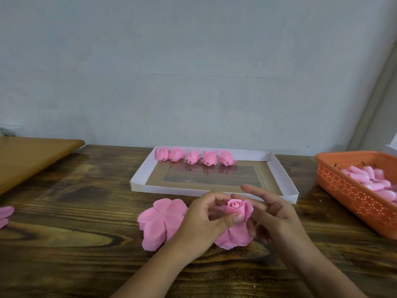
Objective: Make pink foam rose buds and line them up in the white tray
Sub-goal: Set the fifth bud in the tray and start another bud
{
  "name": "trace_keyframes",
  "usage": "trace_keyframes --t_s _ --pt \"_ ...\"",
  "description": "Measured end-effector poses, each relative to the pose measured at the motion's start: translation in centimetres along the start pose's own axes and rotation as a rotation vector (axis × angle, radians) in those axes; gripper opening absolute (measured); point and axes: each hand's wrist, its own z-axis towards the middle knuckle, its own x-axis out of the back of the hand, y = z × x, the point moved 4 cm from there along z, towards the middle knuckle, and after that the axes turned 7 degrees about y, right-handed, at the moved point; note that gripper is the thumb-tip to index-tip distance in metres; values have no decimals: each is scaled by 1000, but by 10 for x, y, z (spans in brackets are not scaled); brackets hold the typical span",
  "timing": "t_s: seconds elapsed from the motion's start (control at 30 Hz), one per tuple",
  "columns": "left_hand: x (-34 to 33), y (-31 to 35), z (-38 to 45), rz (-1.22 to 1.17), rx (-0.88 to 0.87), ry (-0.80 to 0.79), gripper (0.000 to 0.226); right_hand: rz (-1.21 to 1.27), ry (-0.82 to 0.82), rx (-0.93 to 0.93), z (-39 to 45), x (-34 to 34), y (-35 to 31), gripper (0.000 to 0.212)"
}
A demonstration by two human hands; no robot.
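Pink foam bud (237,209) half-wrapped, held just above the bench (86,211), in front of the tray (139,181).

Probably very light, soft and springy, easily creased; best held low at the base, where the petals gather, not at the rolled centre. Tight spiral at the top, loose outer petals hanging below, matte pink throughout. Left hand (202,224) curled round the bud, thumb pressing a petal against its side; right hand (272,214) close beside it, fingers (251,189) spread and relaxed, gripping nothing visible. Stack of flat petal cut-outs (159,222) just left of the hands. Five finished buds (194,157) in a row along the tray's far wall, right end of the row unfilled. Orange basket (348,190) of pale pink cores (365,177) at the right.
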Motion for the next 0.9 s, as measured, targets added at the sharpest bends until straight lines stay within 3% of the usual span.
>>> trace_keyframes --t_s 0.27,0.9 --pt "3 0 0 -73 5 35 33 -35 -17 76 -1 -1 -4 15" --pt "4 5 0 -146 0 66 44 -85 -3 179 -1 0 -7 17"
